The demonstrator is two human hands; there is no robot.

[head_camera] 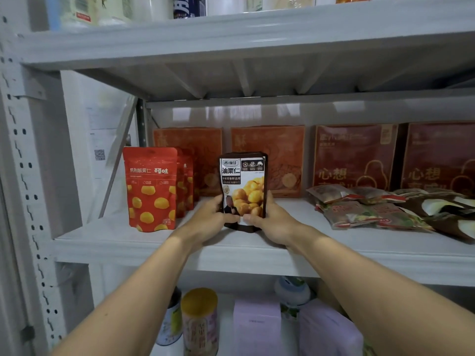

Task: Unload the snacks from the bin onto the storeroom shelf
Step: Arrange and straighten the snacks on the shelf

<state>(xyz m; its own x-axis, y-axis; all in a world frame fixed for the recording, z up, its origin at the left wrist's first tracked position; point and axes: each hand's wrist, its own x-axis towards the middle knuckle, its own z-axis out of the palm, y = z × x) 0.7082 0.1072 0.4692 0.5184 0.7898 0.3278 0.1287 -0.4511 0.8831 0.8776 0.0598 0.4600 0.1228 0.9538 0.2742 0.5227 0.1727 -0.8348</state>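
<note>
The dark chestnut pouches [243, 179] stand upright near the front of the middle shelf [257, 255]. The left hand [208, 220] and right hand [268, 223] clamp them from either side, fingers [270, 199] curled round the edges and thumbs on the lower front. Red pouches [150, 188] stand near on the left; flat packets [359, 210] lie to the right.

Dark chestnut pouches [243, 190] upright on white shelf [159, 242], mid-front.
</note>
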